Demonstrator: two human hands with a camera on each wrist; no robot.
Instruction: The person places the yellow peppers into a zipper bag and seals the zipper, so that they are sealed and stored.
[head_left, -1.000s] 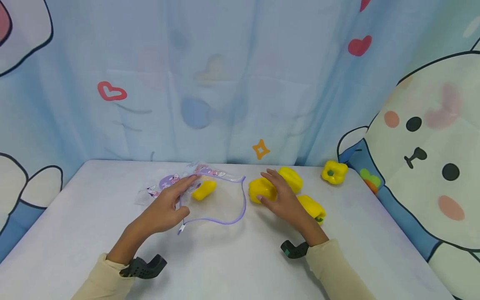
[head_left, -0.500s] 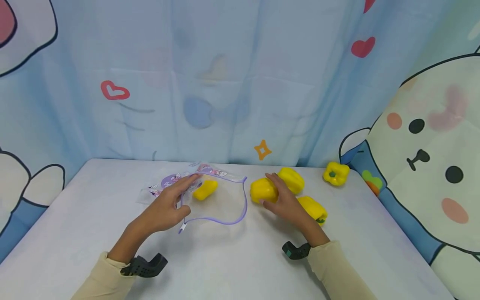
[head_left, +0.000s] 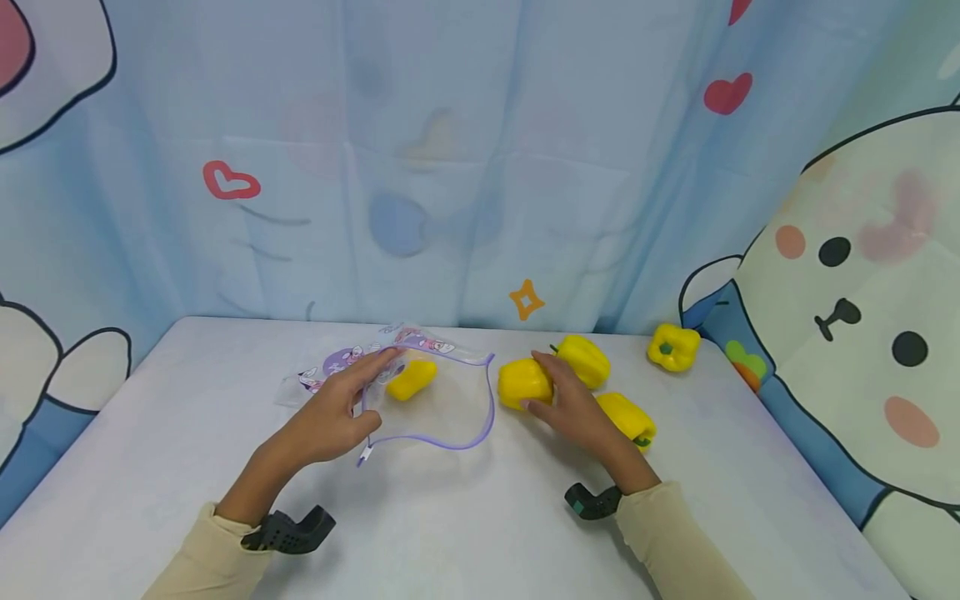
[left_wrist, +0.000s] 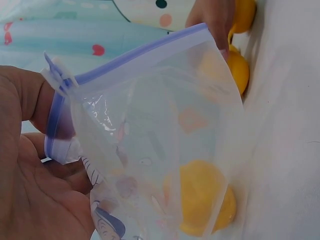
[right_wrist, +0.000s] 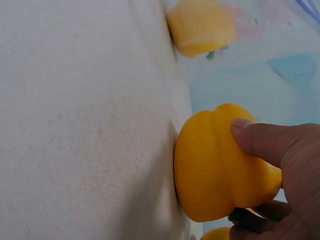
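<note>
In the head view my left hand (head_left: 337,410) holds the rim of a clear zip bag (head_left: 442,417) with a purple zip edge. The bag's mouth gapes open, and a yellow bell pepper (head_left: 411,380) lies inside it. Up close in the left wrist view, the zip bag (left_wrist: 150,120) hangs by my thumb and curled fingers; its slider sits near the thumb. My right hand (head_left: 566,400) grips another yellow bell pepper (head_left: 523,383), just right of the bag. The right wrist view shows the thumb on one side of that bell pepper (right_wrist: 220,165), fingers on the far side, partly hidden.
Two more yellow bell peppers stand close to my right hand, one behind it (head_left: 583,361) and one beside the wrist (head_left: 627,418). A further bell pepper (head_left: 672,347) sits at the table's far right corner. A printed curtain (head_left: 450,167) hangs behind the white table (head_left: 450,533).
My right hand has closed its fingers onto the bell pepper, which has shifted slightly left. The left hand and the bag have stayed in place.
</note>
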